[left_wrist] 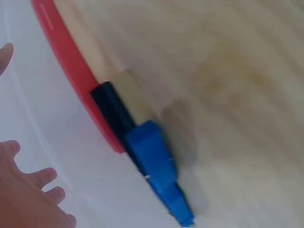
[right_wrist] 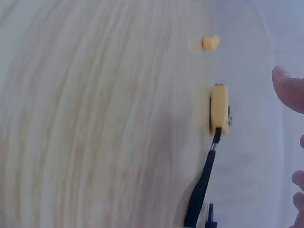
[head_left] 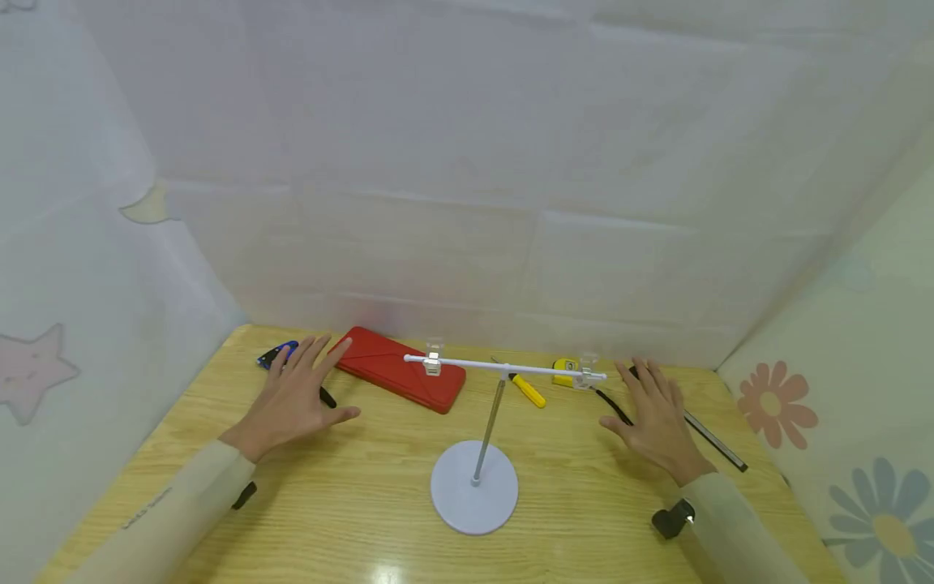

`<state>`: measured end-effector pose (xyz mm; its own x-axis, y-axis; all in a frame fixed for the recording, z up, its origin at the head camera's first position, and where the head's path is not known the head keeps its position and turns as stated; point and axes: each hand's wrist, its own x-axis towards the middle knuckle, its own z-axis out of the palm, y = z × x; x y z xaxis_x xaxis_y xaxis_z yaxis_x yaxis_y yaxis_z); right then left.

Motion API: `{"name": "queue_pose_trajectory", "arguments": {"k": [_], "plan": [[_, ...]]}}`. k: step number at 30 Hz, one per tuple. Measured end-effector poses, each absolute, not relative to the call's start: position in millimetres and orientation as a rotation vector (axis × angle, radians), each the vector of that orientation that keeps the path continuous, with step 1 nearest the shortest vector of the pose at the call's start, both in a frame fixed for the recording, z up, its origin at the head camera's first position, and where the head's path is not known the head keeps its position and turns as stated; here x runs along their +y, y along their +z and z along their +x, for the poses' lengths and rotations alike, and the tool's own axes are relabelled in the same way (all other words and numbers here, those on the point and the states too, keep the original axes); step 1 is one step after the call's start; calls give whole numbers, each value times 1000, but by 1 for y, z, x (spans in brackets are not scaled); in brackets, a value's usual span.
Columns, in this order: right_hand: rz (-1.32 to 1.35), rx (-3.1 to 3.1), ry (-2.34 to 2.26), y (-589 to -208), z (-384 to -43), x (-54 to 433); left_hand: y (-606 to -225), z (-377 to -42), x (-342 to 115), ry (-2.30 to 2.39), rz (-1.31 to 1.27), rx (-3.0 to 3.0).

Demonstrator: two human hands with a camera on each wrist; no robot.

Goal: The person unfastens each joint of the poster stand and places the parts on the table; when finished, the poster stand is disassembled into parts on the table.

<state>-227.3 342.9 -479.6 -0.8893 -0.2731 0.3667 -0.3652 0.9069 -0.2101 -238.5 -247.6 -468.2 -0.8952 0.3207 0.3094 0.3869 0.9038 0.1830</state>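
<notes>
My left hand has its fingers spread above a blue tool with a black handle, partly hidden in the head view. Just right of it lies a flat red case. My right hand, fingers apart, hovers over a long thin black and silver tool, covering part of it. To its left are a yellow tape measure with a black strap and a yellow-handled screwdriver. Both hands hold nothing. Between them stands a white stand.
Two clear clips sit on the stand's white crossbar, which passes above the case, screwdriver and tape measure. The wooden table meets a pale cloth wall at the back; printed cloth hangs at both sides.
</notes>
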Motion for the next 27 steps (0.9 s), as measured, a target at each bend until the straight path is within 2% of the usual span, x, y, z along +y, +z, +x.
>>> {"name": "queue_pose_trajectory", "arguments": {"k": [18, 27], "plan": [[652, -2566, 879, -437, -208, 287, -415, -220, -201, -546, -670, -2739], [774, -2448, 1295, -414, -191, 258, -394, -206, -180, -655, -721, -2701]]}}
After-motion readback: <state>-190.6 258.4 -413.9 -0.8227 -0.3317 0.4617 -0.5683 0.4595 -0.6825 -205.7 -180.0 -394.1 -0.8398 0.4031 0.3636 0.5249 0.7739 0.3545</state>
